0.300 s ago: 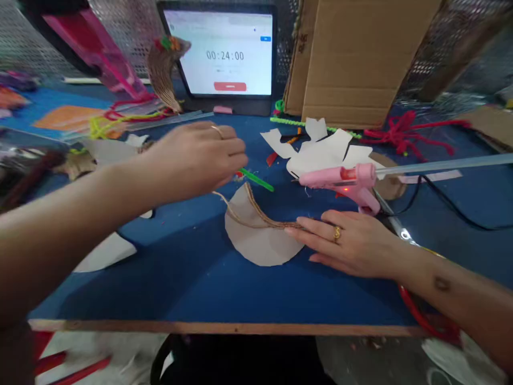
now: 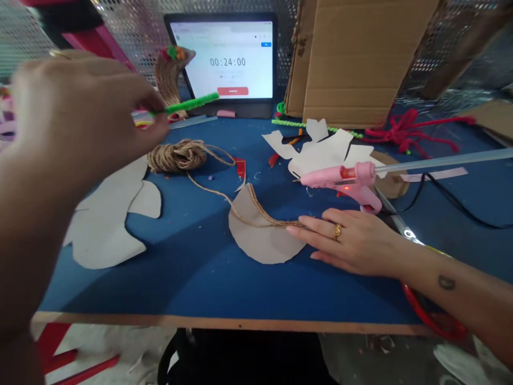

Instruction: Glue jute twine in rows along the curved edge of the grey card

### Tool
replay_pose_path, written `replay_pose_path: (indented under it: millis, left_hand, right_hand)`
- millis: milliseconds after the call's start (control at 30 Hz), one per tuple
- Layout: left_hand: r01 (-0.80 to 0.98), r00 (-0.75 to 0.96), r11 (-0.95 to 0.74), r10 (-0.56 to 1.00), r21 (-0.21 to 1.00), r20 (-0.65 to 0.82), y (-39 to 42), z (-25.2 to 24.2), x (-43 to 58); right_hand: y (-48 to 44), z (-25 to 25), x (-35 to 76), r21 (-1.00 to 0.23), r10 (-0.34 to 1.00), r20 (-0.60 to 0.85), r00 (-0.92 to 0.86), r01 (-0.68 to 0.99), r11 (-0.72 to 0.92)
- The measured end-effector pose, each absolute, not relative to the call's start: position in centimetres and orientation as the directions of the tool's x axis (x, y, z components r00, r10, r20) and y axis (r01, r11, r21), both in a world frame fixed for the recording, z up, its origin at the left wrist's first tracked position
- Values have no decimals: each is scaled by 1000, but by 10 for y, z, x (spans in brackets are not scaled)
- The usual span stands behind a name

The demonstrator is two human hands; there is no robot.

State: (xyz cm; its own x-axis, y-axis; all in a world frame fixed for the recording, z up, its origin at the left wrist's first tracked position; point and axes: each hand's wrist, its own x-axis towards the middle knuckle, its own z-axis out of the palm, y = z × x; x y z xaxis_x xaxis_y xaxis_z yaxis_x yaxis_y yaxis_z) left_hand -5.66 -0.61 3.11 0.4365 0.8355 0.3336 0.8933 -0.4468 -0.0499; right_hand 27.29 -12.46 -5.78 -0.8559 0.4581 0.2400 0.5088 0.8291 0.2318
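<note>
The left hand (image 2: 86, 109) pinches a green pipe cleaner (image 2: 194, 103); the open right hand (image 2: 348, 241) steadies twine-edged card (image 2: 266, 248), probably light, bendy, best held by its near rim.

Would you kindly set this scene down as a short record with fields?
Left hand: raised, pinching a green pipe cleaner
Right hand: resting on twine along the inner curve of a card
Twine ball: beyond the card, to its left
Glue gun: pink, just beyond the right hand
Tablet: at the back, showing 00:24:00
</note>
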Motion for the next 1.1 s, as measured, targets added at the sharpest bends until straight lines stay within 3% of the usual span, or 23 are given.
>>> replay_pose_path:
  millis: [100, 267, 367, 433, 533, 700, 1100]
  left_hand:
    - [946, 325, -292, 876, -144, 356, 0, 21, -41]
    - [860, 509, -472, 820, -194, 261, 12, -1, -20]
    - [696, 709, -698, 630, -170, 316, -4, -14, -12]
    - [501, 834, -861, 452, -91, 317, -23, -23, -6]
    - [314, 915, -950, 302, 0, 268, -51, -34, 1]
    - [275, 939, -961, 278, 43, 202, -63, -43, 3]
    - [245, 908, -968, 248, 54, 336, -59, -55, -1]
  right_hand:
    - [-124, -59, 273, 227, 457, 247, -855, 509, 830]
    - [-125, -59, 272, 236, 459, 252, -852, 515, 824]
    - [-125, -59, 272, 233, 462, 250, -851, 516, 824]
    - [-125, -59, 272, 226, 459, 252, -852, 513, 828]
    - [-125, -60, 273, 218, 456, 257, -852, 511, 832]
    - [-125, -61, 273, 205, 456, 250, -854, 507, 837]
    - [-125, -58, 272, 212, 464, 246, -851, 515, 831]
